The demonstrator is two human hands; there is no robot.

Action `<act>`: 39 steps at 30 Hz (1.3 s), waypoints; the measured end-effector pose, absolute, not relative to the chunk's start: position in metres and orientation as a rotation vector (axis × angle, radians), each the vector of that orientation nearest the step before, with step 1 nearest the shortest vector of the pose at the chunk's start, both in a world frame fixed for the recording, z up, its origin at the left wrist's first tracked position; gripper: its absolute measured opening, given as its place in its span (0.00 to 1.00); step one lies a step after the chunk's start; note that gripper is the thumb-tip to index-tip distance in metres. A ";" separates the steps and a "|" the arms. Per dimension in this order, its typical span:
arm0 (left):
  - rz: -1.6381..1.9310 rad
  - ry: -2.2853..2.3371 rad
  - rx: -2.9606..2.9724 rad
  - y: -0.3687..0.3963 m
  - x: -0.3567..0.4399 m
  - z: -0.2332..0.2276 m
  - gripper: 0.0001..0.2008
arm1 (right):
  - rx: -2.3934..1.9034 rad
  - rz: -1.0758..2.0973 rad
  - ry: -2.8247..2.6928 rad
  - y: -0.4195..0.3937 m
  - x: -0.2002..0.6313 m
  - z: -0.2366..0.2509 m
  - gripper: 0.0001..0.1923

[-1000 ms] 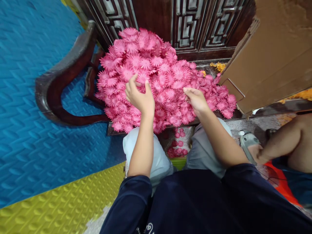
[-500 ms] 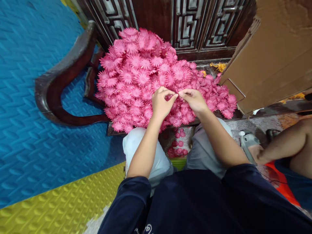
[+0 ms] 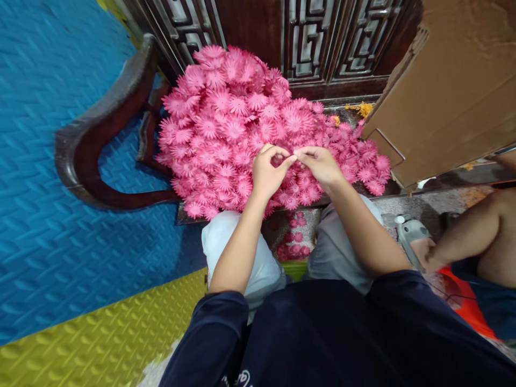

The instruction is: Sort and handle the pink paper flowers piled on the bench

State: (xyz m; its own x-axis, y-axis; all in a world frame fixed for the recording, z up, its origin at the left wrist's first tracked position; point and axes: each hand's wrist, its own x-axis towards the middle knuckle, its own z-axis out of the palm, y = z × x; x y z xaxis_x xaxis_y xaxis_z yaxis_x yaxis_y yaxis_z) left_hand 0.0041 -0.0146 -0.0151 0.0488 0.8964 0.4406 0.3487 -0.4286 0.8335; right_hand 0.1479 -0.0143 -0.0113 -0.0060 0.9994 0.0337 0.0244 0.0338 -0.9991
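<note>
My left hand [image 3: 269, 171] and my right hand [image 3: 318, 164] meet fingertip to fingertip over a big heap of pink artificial flowers [image 3: 226, 129]. Thumb and fingers are pinched together on each hand. Between the tips a small dark pink piece shows faintly, too small to name against the flowers behind. The heap lies on a dark wooden seat in front of my knees, with many-petalled flower heads piled higher on the left and spreading lower to the right.
A curved dark wooden armrest [image 3: 80, 161] stands left of the heap, beside blue matting [image 3: 36, 215]. At right are a large cardboard box [image 3: 451, 91] and another person's arm [image 3: 471, 231], with the hand on a grey device [image 3: 413, 236]. Fallen pink flowers [image 3: 294, 242] lie between my knees.
My fingertips have drawn slightly closer, both hands still pinched in nearly the same place. At the right edge the other person's arm has shifted a little.
</note>
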 end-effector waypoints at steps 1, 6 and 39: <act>1.387 1.251 1.756 -0.014 0.004 -0.014 0.04 | -1.202 1.180 -1.242 -0.014 0.148 -0.012 0.21; 1.363 1.220 1.604 -0.012 0.001 -0.012 0.03 | -1.181 1.233 -1.235 -0.015 0.147 -0.011 0.21; 1.680 1.905 1.516 -0.003 -0.019 -0.008 0.10 | -1.244 1.254 -1.058 -0.012 0.148 -0.018 0.18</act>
State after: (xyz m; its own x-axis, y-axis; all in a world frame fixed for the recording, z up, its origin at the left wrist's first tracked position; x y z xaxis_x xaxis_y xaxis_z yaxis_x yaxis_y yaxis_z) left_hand -0.0193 -0.0031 -0.0076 -0.4624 0.7583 0.4595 0.5505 -0.1606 0.8192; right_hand 0.1479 -0.0122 -0.0176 0.0671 0.9939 -0.0871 -0.0818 -0.0815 -0.9933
